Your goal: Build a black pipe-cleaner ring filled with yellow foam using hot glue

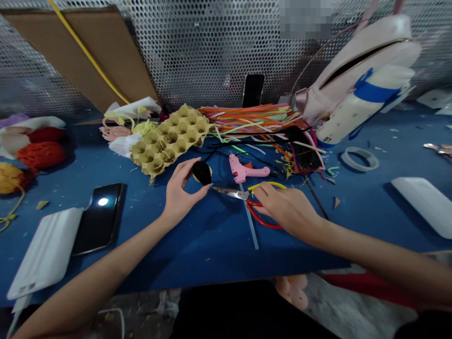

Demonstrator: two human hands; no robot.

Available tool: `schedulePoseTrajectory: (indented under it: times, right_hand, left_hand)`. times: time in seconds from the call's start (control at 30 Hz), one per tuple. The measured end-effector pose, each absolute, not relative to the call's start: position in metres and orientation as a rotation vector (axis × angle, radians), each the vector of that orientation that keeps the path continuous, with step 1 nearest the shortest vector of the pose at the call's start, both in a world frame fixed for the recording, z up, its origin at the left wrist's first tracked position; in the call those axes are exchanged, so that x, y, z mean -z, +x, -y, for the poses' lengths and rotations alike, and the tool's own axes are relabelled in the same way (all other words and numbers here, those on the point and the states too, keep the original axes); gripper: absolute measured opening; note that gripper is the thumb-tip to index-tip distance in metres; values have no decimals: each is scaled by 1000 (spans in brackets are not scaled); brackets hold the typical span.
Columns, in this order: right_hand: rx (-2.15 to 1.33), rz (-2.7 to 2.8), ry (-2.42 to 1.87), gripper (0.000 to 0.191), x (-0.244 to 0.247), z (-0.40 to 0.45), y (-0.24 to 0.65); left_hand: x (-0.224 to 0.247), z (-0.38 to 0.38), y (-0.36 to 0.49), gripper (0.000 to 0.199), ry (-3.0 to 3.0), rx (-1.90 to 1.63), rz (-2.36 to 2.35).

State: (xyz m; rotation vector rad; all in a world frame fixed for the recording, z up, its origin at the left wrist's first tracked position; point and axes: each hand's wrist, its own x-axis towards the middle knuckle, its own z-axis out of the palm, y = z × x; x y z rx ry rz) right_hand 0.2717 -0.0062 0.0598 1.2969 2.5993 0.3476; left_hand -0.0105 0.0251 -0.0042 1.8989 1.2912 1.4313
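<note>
My left hand (181, 190) grips a small, round black piece (202, 173) with a pale rim between thumb and fingers; its exact kind is unclear. In my right hand (284, 205) is a pair of scissors (231, 192) with one red and one yellow handle loop. The blades point left, and their tips are at the thumb of my left hand, close to the black piece. Behind the scissors lies a pink glue gun (247, 170), with a clear glue stick (251, 221) stretching toward the table's front edge.
A torn egg carton (171, 139) stands behind my left hand, beside a heap of colourful pipe cleaners (247, 120). At left are yarn balls (40, 154), a phone (99, 219) and a white power bank (47, 252). A tape roll (360, 159), bottle (363, 106) and white box (423, 205) occupy the right.
</note>
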Motion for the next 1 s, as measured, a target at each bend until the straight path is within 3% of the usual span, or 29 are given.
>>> schedulePoseTrajectory:
  times: [1.0]
  right_hand:
    - [-368, -2675, 1316, 22, -50, 7, 288]
  left_hand:
    - [9, -24, -7, 59, 1916, -1422, -1301]
